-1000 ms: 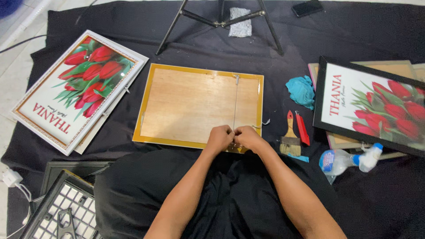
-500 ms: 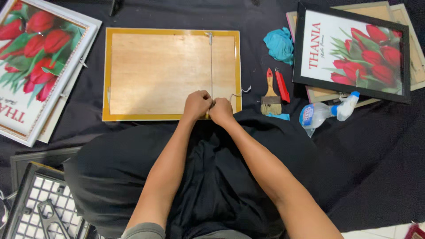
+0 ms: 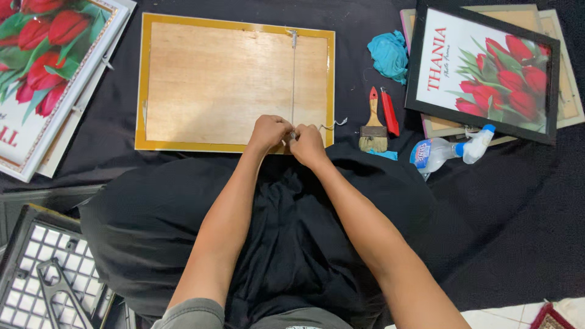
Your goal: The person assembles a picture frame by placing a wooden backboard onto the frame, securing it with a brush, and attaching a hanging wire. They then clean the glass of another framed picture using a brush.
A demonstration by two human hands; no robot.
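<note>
A picture frame [image 3: 213, 85] lies face down on the black cloth, showing its plywood back and a yellow border. A thin hanging string [image 3: 294, 79] runs across the back from the far edge to the near edge. My left hand [image 3: 268, 131] and my right hand [image 3: 306, 144] meet at the near end of that string, fingers pinched together on it at the frame's near edge. A loose tail of string [image 3: 335, 124] curls out to the right of the frame.
To the right lie a paintbrush [image 3: 373, 127], a red utility knife [image 3: 389, 112], a teal rag [image 3: 389, 55] and a spray bottle [image 3: 450, 150]. A black-framed tulip print [image 3: 484, 73] rests on other frames; a white-framed tulip print [image 3: 49, 79] lies left. A metal grid [image 3: 42, 274] sits bottom left.
The view has shifted so the frame sits higher and further left in the picture. Both hands stay pinched at the near end of the string.
</note>
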